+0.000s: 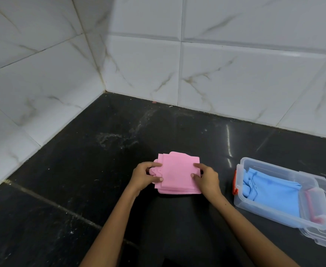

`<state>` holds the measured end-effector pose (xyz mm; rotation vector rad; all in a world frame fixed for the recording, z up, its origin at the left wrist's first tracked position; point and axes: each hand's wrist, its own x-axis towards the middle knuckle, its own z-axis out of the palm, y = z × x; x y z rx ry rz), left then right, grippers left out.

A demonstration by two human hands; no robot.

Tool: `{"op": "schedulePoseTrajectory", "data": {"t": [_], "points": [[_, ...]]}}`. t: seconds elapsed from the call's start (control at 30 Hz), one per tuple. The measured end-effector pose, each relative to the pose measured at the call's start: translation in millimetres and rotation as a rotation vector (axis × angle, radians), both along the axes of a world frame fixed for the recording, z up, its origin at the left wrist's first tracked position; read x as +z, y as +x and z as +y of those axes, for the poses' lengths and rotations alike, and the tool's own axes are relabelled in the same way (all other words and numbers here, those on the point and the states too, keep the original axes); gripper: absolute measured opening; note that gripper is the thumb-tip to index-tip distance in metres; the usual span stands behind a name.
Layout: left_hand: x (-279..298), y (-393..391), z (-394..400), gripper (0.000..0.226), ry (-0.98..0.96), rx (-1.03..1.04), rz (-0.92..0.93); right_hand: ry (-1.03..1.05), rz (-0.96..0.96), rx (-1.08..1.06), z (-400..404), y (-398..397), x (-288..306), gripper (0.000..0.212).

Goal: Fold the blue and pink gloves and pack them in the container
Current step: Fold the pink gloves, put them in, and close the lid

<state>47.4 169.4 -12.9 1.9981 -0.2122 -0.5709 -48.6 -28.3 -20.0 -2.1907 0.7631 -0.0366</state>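
With the blue gloves (270,191) already in the container (270,168), both hands' grip, left hand (145,175) and right hand (206,178), pinches the folded pink gloves (177,174) on the counter (81,180); lifted unevenly, the 2 slick layers may slide apart and unfold.

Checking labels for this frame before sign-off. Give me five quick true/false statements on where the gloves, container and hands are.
1. The blue gloves lie inside the clear container. True.
2. The pink gloves are already in the container. False: they lie folded on the dark counter, left of the container.
3. Both hands touch the pink gloves. True: the left hand holds the left edge, the right hand the right edge.
4. The container is closed with its lid. False: it is open on top.
5. The container has an orange latch on its left end. True.
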Motion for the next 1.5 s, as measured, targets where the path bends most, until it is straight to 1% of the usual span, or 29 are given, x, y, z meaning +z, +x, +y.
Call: {"op": "schedulePoseTrajectory", "data": {"t": [0.03,0.1,0.2,0.27,0.4,0.53,0.7,0.9,1.07,1.3,1.5], "points": [[0.1,0.2,-0.3,0.057,-0.014,0.025,0.021,0.015,-0.002,-0.005,0.1,1.3,0.6,0.047],[1.2,0.1,-5.1,0.060,0.028,0.063,0.040,0.038,-0.004,-0.019,-0.3,2.5,2.4,0.047],[1.6,-3.1,-12.1,0.065,0.068,0.052,0.053,0.038,0.007,-0.032,-1.3,2.7,4.0,0.049],[-1.7,-4.7,-9.0,0.066,0.007,0.066,0.061,0.028,0.016,-0.030,-0.6,1.8,4.2,0.050],[-2.9,-4.9,-0.4,0.061,-0.188,0.140,0.169,0.040,0.002,-0.049,0.4,-0.3,4.9,0.051],[-2.7,-3.5,-0.3,0.063,-0.236,0.175,0.200,0.045,-0.021,-0.081,2.3,-1.6,7.6,0.052],[-0.7,-2.5,-3.0,0.065,-0.241,0.156,0.180,0.033,-0.011,-0.069,2.7,-3.2,8.9,0.052],[-3.6,-8.4,-4.1,0.059,-0.299,0.216,0.193,0.019,-0.005,-0.070,3.6,-4.0,9.2,0.052],[2.9,-10.3,-3.8,0.059,-0.317,0.223,0.129,-0.012,-0.046,-0.049,3.9,-3.7,17.3,0.053],[40.0,-17.1,2.8,0.058,-0.307,0.188,0.068,-0.029,-0.159,0.013,1.3,-21.1,57.1,0.052],[79.7,-42.3,-30.9,0.063,-0.342,0.083,0.005,0.055,-0.232,-0.083,-27.5,-65.5,97.1,0.048]]}}
